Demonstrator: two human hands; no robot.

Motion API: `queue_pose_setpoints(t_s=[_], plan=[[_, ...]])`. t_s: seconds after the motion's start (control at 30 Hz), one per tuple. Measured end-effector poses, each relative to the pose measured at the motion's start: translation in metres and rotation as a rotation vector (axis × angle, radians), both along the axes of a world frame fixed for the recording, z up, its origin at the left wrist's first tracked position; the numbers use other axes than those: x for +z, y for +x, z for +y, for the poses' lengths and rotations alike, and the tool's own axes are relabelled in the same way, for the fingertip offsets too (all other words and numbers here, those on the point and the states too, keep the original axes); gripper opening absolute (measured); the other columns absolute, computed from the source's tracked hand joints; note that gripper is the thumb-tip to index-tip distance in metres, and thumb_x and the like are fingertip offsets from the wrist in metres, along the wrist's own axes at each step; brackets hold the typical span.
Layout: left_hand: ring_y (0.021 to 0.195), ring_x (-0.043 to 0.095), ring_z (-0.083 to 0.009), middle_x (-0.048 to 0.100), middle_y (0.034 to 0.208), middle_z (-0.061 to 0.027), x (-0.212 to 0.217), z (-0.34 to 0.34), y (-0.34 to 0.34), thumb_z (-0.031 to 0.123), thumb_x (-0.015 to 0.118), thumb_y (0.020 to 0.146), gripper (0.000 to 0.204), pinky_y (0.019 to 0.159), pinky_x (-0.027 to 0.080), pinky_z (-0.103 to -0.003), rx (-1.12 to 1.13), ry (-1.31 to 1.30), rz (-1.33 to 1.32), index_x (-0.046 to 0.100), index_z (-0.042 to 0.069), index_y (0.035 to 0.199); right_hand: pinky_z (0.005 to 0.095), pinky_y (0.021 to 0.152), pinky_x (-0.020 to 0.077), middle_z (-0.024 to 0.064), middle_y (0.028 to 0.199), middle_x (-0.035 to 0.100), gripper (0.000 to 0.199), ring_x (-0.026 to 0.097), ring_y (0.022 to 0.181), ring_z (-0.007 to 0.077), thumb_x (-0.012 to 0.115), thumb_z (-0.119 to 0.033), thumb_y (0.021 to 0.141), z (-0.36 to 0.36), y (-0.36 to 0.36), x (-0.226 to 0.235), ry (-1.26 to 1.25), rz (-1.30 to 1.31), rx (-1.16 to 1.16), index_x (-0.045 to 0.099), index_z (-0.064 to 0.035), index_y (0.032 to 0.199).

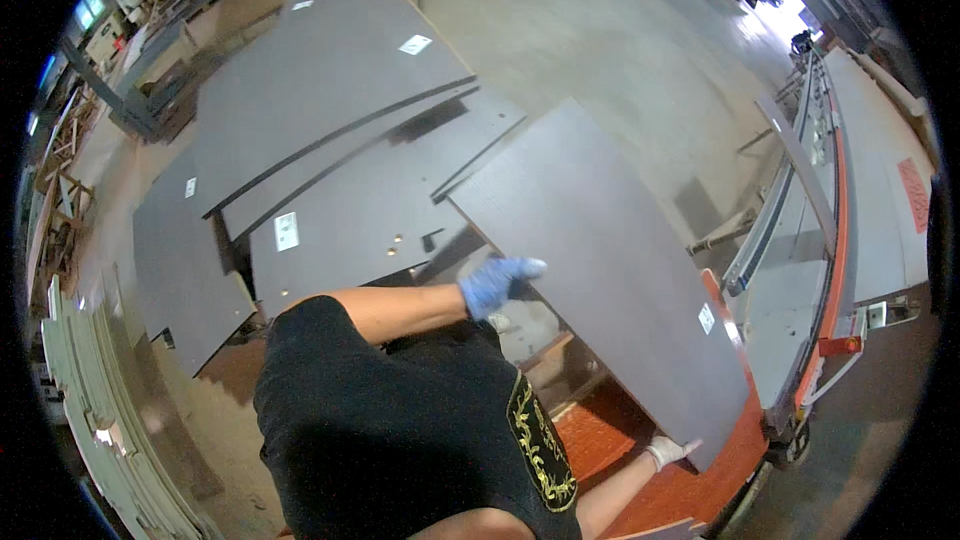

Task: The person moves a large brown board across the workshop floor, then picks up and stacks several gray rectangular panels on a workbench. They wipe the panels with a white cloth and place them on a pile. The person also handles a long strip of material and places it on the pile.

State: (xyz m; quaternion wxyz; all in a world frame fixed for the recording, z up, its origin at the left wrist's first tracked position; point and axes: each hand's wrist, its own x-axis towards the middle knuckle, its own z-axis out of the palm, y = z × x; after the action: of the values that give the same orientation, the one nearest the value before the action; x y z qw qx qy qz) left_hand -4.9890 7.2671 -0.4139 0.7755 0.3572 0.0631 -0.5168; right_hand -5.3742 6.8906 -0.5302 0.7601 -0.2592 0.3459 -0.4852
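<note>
A long grey board (pixel 610 240) lies slantwise in front of me, with a small white label near its lower right end. My left hand (pixel 497 285), in a blue glove, is closed on the board's near long edge, thumb over the top face; its other fingers are mostly hidden. My right hand (pixel 672 451), in a white glove, grips the board's near lower corner, fingers partly out of sight beneath. Under that end is a red-brown surface (pixel 605 430). The board's far left corner is close to a stack of grey panels (pixel 350 190).
Several grey panels with white labels spread across the left, some small loose pieces (pixel 398 239) on top. To the right runs a long machine with an orange-red rail (pixel 832 270). Pale strips (pixel 110 410) are stacked at far left. Concrete floor (pixel 560 30) stretches beyond.
</note>
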Motion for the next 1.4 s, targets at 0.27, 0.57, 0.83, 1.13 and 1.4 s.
queue_pose_setpoints(t_s=[0.27,0.57,0.83,1.13,1.4], plan=[[0.100,0.052,-0.0222,0.059,0.104,-0.0096,0.031,0.154,0.073,0.038,0.054,0.082,0.041,0.091,0.039,-0.036,0.695,0.183,-0.441,0.057,0.003,0.104,0.0500,0.091,0.0449,0.0177,0.126,0.046,0.043,0.050,0.111,0.0306,0.049,-0.013,0.085,0.163,0.135,0.055,-0.590,0.387,0.108,0.042,-0.0012,0.127],[0.128,0.029,-0.0365,0.027,0.140,-0.0226,0.051,0.251,0.240,0.058,0.049,0.080,0.078,0.104,0.024,-0.048,0.342,1.979,-1.398,0.026,0.013,0.139,0.0350,0.099,0.0351,0.0114,0.129,0.047,0.039,0.046,0.116,0.0229,0.050,-0.028,0.090,0.325,0.255,0.078,-1.134,0.190,1.768,0.049,-0.0049,0.121],[0.122,0.039,-0.0319,0.044,0.130,-0.0183,0.024,0.179,0.194,0.046,0.057,0.075,0.065,0.101,0.028,-0.041,-0.108,1.657,-1.938,0.045,0.008,0.126,0.0306,0.089,0.0425,0.0118,0.109,0.059,0.031,0.054,0.100,0.0182,0.051,-0.016,0.086,0.250,0.112,0.021,-0.289,0.507,0.863,0.054,0.0011,0.113],[0.117,0.044,-0.0254,0.044,0.128,-0.0152,-0.004,-0.081,0.250,0.024,0.068,0.076,0.058,0.099,0.035,-0.035,-0.105,0.585,-1.906,0.043,0.006,0.125,0.0258,0.080,0.0464,0.0089,0.099,0.061,0.024,0.057,0.089,0.0151,0.055,-0.007,0.085,0.172,0.099,0.019,-0.502,0.914,-0.063,0.057,0.0021,0.108],[0.114,0.044,-0.0266,0.040,0.129,-0.0131,-0.037,-0.474,0.166,0.049,0.071,0.068,0.093,0.091,0.040,-0.040,-0.286,0.201,-0.380,0.023,0.009,0.136,0.0328,0.071,0.0486,0.0098,0.085,0.065,0.014,0.063,0.079,0.0232,0.060,-0.009,0.079,0.155,0.114,0.009,-0.523,1.199,-0.370,0.062,-0.0041,0.092]])
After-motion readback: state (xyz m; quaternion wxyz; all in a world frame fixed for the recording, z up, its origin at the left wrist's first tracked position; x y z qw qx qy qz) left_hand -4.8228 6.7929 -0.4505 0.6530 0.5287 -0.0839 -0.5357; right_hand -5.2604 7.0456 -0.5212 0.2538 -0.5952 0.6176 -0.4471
